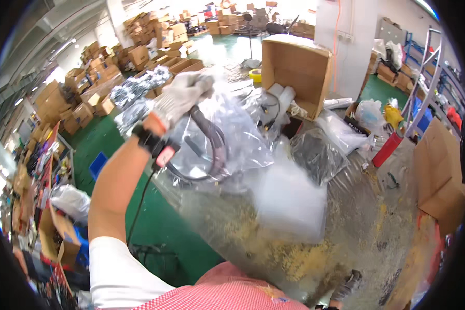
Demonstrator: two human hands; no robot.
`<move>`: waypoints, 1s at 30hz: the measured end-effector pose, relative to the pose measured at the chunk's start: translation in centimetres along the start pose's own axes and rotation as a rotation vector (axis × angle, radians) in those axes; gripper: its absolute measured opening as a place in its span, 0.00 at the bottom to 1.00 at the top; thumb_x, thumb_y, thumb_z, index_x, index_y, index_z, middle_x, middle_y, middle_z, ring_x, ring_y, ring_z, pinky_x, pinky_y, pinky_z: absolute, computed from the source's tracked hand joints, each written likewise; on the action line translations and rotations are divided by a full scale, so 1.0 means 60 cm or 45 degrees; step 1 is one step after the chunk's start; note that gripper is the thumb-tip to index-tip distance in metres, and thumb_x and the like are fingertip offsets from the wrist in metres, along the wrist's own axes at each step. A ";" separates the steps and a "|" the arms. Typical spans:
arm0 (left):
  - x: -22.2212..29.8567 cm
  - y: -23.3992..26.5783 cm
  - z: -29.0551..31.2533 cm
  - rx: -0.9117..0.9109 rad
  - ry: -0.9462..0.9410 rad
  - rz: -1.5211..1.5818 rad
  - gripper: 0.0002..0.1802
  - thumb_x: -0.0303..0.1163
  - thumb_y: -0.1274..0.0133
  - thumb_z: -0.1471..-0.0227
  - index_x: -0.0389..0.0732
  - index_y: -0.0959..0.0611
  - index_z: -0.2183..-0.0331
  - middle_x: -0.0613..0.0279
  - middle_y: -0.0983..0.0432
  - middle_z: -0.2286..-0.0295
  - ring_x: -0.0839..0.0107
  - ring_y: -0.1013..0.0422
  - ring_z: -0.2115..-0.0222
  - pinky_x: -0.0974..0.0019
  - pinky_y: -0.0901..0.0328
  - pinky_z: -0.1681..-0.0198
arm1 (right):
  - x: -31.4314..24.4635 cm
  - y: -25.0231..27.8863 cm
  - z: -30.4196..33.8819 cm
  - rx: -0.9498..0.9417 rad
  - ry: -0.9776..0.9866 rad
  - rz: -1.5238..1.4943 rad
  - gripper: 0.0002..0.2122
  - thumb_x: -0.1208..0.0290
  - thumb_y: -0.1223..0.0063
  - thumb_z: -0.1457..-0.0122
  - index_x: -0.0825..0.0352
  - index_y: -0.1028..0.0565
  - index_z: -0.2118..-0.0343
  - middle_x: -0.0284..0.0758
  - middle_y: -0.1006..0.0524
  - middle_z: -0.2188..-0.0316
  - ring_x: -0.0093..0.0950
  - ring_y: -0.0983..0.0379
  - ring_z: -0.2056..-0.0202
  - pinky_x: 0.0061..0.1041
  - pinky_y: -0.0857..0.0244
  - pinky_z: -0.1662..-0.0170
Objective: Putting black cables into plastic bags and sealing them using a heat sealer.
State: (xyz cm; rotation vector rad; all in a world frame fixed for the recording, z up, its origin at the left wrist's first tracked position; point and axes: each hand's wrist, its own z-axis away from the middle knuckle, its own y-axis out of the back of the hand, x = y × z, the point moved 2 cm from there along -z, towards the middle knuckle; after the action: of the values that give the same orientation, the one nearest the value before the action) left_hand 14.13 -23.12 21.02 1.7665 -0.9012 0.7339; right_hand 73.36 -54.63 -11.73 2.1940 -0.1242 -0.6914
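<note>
Handling a clear, glossy plastic bag and a thick, dark grey, curved hose-like length looks like the step in hand. Both are at the far left part of the stained grey worktable; whether the dark length lies inside the bag or against it cannot be told. The person's left hand, in a pale knitted glove, is raised beside the bag's upper part. Its fingers look curled, but blur hides whether they are clamped on plastic. The right hand, in a dark grey glove, is low near the bottom edge, well apart from the bag; its grip cannot be told. A blurred, translucent white plastic sheet lies nearer the person. Judging from this spread, further handling calls for a firm hold on the slippery film and control of the springy curve.
</note>
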 end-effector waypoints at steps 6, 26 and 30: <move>-0.198 -0.062 -0.323 0.207 -0.568 -0.997 0.19 0.47 0.53 0.51 0.44 0.22 0.63 0.55 0.27 0.61 0.57 0.33 0.56 0.56 0.41 0.52 | -0.332 -0.098 0.105 -0.218 0.079 0.270 0.11 0.67 0.51 0.49 0.66 0.27 0.64 0.43 0.27 0.66 0.41 0.32 0.62 0.38 0.38 0.57; -0.272 -0.318 -0.174 0.001 -0.963 -1.103 0.23 0.43 0.49 0.53 0.38 0.25 0.58 0.46 0.28 0.61 0.50 0.34 0.58 0.53 0.39 0.53 | -0.249 0.034 0.199 -0.308 -0.789 0.493 0.11 0.67 0.49 0.54 0.59 0.23 0.67 0.40 0.27 0.67 0.41 0.31 0.62 0.39 0.36 0.60; -0.160 -0.348 0.064 -0.035 -0.958 -1.068 0.23 0.41 0.51 0.50 0.35 0.26 0.56 0.45 0.28 0.59 0.51 0.33 0.56 0.56 0.39 0.51 | -0.126 0.057 0.188 -0.381 -0.958 0.323 0.11 0.65 0.50 0.53 0.60 0.23 0.66 0.41 0.27 0.67 0.41 0.30 0.63 0.40 0.36 0.60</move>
State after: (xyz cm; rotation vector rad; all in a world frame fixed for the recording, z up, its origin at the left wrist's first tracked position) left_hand 26.71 -19.34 1.75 2.1730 -0.5119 -0.5135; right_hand 61.60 -62.27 -11.75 1.5095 -0.6271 -1.2616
